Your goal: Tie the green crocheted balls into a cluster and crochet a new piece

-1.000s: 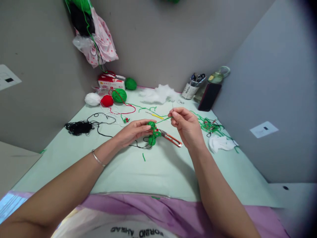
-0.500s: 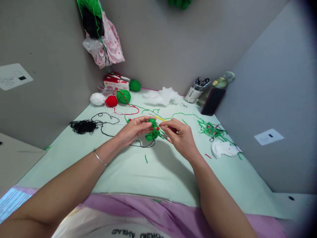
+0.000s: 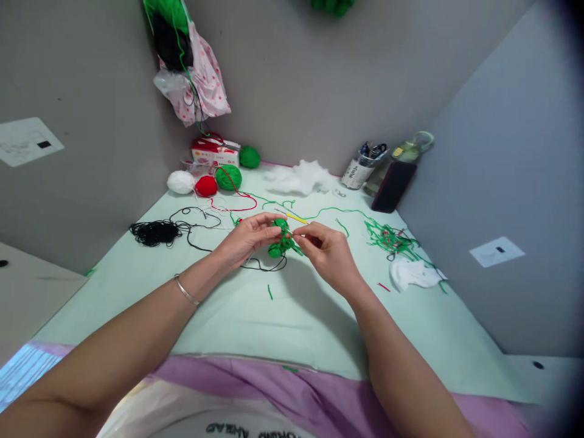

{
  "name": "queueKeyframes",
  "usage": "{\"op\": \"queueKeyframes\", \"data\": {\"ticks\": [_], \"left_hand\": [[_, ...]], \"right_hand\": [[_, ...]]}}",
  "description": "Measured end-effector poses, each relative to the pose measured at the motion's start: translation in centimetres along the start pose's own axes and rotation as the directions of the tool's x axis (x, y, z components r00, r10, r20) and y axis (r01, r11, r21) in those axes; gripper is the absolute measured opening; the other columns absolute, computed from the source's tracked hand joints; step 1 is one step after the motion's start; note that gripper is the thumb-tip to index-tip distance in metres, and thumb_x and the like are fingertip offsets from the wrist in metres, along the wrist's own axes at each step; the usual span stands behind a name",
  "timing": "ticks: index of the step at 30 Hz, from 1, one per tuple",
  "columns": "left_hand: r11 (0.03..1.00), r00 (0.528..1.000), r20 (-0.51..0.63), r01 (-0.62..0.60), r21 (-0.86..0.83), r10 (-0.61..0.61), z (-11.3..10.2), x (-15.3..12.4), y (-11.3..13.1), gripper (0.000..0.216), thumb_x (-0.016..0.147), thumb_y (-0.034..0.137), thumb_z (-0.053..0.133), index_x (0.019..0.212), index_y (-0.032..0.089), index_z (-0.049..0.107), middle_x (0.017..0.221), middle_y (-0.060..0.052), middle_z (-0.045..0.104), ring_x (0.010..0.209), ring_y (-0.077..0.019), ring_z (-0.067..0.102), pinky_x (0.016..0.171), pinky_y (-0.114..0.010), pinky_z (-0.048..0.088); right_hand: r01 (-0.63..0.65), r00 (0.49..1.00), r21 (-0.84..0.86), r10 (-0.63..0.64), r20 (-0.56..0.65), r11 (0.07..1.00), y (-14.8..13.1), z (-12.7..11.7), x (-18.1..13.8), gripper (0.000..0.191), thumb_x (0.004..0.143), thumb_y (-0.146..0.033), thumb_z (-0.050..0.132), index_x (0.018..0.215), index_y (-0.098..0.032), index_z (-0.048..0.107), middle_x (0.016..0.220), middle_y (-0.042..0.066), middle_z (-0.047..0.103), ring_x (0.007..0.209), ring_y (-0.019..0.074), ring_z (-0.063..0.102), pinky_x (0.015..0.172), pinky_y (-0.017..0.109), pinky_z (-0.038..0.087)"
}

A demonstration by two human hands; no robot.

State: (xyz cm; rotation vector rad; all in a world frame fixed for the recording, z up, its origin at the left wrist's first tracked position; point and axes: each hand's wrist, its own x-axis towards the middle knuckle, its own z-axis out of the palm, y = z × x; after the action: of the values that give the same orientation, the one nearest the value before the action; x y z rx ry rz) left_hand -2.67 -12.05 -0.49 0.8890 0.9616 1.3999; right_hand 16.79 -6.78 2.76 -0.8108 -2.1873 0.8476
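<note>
My left hand (image 3: 249,237) holds a small green crocheted piece (image 3: 281,239) with a bit of red in it, just above the pale green table (image 3: 283,310). My right hand (image 3: 326,249) pinches something thin at the piece's right side, probably a needle; it is too small to tell. A green yarn strand (image 3: 337,212) runs from the piece toward a tangle of green yarn scraps (image 3: 387,237). A yellow-handled crochet hook (image 3: 292,216) lies just behind my hands.
Black yarn (image 3: 152,232) lies at the left. White, red and green yarn balls (image 3: 205,185) and a red-white box (image 3: 214,155) sit at the back. White stuffing (image 3: 298,175), a jar of tools (image 3: 360,170), a dark phone (image 3: 392,185), white cloth (image 3: 413,274).
My right hand came down from pulling the strand up and closed in on the green piece, now covering the orange snips. The view shifted slightly.
</note>
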Motion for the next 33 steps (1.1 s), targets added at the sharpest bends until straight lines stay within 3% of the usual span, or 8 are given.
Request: {"op": "queueKeyframes", "data": {"ticks": [3, 7, 19, 24, 29, 33], "left_hand": [[1.000, 1.000, 0.004, -0.005, 0.000, 0.005, -0.1, 0.1, -0.3, 0.041, 0.073, 0.032, 0.085, 0.110, 0.019, 0.072, 0.089, -0.002, 0.072, 0.090, -0.0180, 0.071, 0.091, -0.034, 0.053], [0.999, 1.000, 0.019, 0.026, -0.031, -0.025, 0.0, 0.2, -0.3, 0.038, 0.076, 0.033, 0.084, 0.108, 0.017, 0.073, 0.100, -0.006, 0.075, 0.093, -0.0181, 0.071, 0.092, -0.032, 0.053], [0.998, 0.998, 0.011, 0.068, -0.009, -0.067, 0.4, 0.0, 0.0, 0.038, 0.076, 0.033, 0.083, 0.109, 0.016, 0.074, 0.098, -0.007, 0.075, 0.092, -0.0181, 0.071, 0.091, -0.031, 0.052], [0.992, 0.999, -0.031, -0.036, 0.121, 0.040, 0.6, 0.0, -0.1, 0.038, 0.069, 0.030, 0.086, 0.103, 0.019, 0.075, 0.091, -0.002, 0.071, 0.085, -0.0163, 0.067, 0.084, -0.031, 0.052], [0.961, 0.977, -0.073, -0.179, 0.211, 0.198, 1.0, -0.3, 0.2, 0.034, 0.065, 0.026, 0.088, 0.096, 0.018, 0.074, 0.092, -0.002, 0.071, 0.089, -0.0170, 0.066, 0.082, -0.029, 0.052], [0.959, 0.980, -0.031, -0.185, 0.215, 0.196, 1.1, -0.5, 0.4, 0.034, 0.066, 0.026, 0.087, 0.096, 0.019, 0.073, 0.090, -0.001, 0.070, 0.085, -0.0161, 0.065, 0.076, -0.028, 0.051]], "right_hand": [[-0.056, 0.998, 0.073, 0.056, 0.012, 0.996, -0.1, 0.0, 0.1, 0.014, 0.088, -0.023, 0.061, 0.083, -0.020, 0.073, 0.065, -0.001, 0.057, 0.058, 0.0121, 0.045, 0.058, 0.029, 0.035], [-0.102, 0.995, 0.149, 0.100, 0.022, 0.984, -0.1, -0.1, 0.1, 0.014, 0.087, -0.025, 0.061, 0.083, -0.018, 0.073, 0.066, -0.001, 0.058, 0.056, 0.0107, 0.043, 0.056, 0.027, 0.034], [-0.124, 0.992, 0.134, 0.120, 0.037, 0.983, 0.1, -0.1, 0.1, 0.014, 0.087, -0.024, 0.061, 0.083, -0.018, 0.073, 0.066, -0.001, 0.058, 0.056, 0.0096, 0.043, 0.055, 0.026, 0.033], [-0.148, 0.989, 0.130, 0.145, 0.033, 0.980, 0.0, 0.1, 0.1, 0.013, 0.086, -0.023, 0.061, 0.082, -0.017, 0.072, 0.061, -0.003, 0.053, 0.056, 0.0099, 0.041, 0.055, 0.026, 0.031], [-0.152, 0.988, 0.281, 0.143, 0.053, 0.948, 0.3, 0.6, 0.3, 0.013, 0.085, -0.027, 0.064, 0.080, -0.017, 0.070, 0.064, -0.002, 0.053, 0.056, 0.0100, 0.037, 0.053, 0.027, 0.029], [-0.130, 0.991, 0.405, 0.104, 0.088, 0.905, 0.9, 0.4, 0.5, 0.013, 0.084, -0.030, 0.068, 0.080, -0.018, 0.071, 0.071, -0.001, 0.058, 0.057, 0.0097, 0.038, 0.054, 0.027, 0.030]]}}
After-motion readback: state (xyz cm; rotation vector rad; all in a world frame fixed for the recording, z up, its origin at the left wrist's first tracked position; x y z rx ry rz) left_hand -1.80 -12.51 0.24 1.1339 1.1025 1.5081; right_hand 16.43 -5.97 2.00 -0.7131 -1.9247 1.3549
